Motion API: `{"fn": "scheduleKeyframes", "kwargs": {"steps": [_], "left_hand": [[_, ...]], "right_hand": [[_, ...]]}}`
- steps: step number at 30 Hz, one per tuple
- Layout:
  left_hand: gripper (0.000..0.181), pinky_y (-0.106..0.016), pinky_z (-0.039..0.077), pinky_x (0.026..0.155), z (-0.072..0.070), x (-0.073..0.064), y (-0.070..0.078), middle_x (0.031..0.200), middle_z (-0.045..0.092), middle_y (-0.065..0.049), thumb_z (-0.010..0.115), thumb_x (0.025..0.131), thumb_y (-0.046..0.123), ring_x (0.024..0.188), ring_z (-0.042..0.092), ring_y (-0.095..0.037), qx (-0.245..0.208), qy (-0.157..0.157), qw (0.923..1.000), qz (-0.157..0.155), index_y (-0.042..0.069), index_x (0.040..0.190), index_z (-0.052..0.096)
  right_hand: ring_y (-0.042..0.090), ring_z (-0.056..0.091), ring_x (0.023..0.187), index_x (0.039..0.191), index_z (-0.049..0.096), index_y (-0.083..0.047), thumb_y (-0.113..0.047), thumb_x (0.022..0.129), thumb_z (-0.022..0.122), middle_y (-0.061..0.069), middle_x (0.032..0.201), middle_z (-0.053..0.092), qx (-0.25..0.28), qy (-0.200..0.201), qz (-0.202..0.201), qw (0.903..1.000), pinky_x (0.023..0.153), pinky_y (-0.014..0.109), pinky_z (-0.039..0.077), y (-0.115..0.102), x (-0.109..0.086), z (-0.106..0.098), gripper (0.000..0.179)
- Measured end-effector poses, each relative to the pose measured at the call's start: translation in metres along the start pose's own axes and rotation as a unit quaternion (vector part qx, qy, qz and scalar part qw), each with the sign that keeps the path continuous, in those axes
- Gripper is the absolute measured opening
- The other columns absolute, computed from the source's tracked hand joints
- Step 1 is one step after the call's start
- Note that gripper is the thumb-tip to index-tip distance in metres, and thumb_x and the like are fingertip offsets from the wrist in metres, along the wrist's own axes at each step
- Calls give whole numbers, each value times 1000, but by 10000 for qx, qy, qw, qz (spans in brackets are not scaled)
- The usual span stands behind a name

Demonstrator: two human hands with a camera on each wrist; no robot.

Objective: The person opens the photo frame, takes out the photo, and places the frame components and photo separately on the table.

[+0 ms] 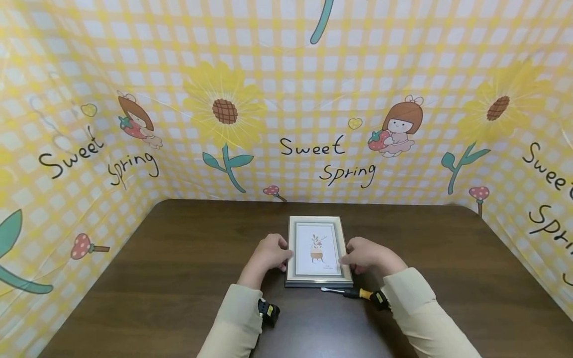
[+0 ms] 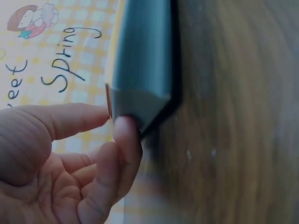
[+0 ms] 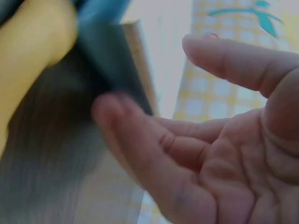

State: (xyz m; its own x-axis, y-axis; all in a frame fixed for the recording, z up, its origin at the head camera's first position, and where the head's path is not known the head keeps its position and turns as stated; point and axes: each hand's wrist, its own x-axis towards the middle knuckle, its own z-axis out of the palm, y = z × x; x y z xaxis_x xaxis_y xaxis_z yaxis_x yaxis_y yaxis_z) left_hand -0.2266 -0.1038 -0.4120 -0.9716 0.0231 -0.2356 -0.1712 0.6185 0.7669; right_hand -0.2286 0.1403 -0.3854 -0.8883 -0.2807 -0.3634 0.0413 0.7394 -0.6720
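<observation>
A picture frame [image 1: 315,280] with a pale, gold-toned border and a potted-plant print [image 1: 317,248] lies face up at the middle of the table. My left hand [image 1: 271,252] pinches its left side; in the left wrist view the thumb meets the front edge and a fingertip presses the dark side [image 2: 145,51]. At the opposite side is my right hand [image 1: 369,254], fingertips at the frame's side and thumb spread apart from its face in the right wrist view. A screwdriver [image 1: 353,293] with a black and yellow handle lies along the frame's near edge.
The dark brown wooden table [image 1: 188,278] meets a yellow checked cloth [image 1: 304,99] hung at the back and both sides. Black wrist cameras are strapped under both cuffs, the right one [image 1: 379,300] close beside the screwdriver handle.
</observation>
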Motion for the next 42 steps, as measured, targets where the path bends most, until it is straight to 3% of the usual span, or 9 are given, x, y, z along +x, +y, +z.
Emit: {"fn": "scheduleKeyframes", "kwargs": {"steps": [4,11,16,18,25,33,42], "left_hand": [[30,-27,53,62,-1,-7,3,82,65,-13,67,94,16,55,66,-16,13,212,9997,-147,-4,115,60],[34,-39,54,79,-4,-22,15,91,67,-14,67,94,24,58,70,-18,386,510,9975,-288,-2,116,62],[29,-35,53,70,0,-29,17,84,67,-13,67,94,22,55,68,-17,554,462,9971,-236,-3,109,65],[25,-33,52,66,2,-30,17,78,66,-12,68,93,21,54,68,-17,595,430,9971,-186,-3,102,67],[18,-33,50,63,7,-38,16,61,66,-9,71,90,13,53,68,-18,886,347,9954,-131,3,75,67],[15,-36,53,68,7,-38,15,68,65,-9,74,85,8,54,69,-18,884,352,9955,-20,2,78,63],[16,-29,46,56,6,-36,14,62,63,-9,73,86,8,55,66,-20,888,321,9955,-112,2,74,64]], "right_hand": [[13,47,53,78,58,2,-13,96,62,4,66,52,310,259,67,9992,52,22,40,-2,-4,0,24],[19,57,73,107,63,12,-17,95,63,11,85,56,419,841,368,9949,66,30,52,-1,0,4,32],[19,53,69,108,64,13,-17,95,63,10,79,56,234,1136,348,9926,63,29,45,5,1,8,34],[20,54,73,111,63,14,-17,95,62,13,84,59,270,1224,396,9913,65,30,47,7,-1,10,35],[27,59,83,111,62,11,-11,94,63,21,101,63,729,1167,679,9882,76,39,55,16,-1,18,28],[30,57,87,108,59,7,-7,92,64,20,101,61,773,1210,629,9876,76,38,54,16,-1,20,22],[28,55,83,103,57,8,-5,91,61,18,95,57,891,1251,474,9870,69,34,51,12,0,19,18]]}}
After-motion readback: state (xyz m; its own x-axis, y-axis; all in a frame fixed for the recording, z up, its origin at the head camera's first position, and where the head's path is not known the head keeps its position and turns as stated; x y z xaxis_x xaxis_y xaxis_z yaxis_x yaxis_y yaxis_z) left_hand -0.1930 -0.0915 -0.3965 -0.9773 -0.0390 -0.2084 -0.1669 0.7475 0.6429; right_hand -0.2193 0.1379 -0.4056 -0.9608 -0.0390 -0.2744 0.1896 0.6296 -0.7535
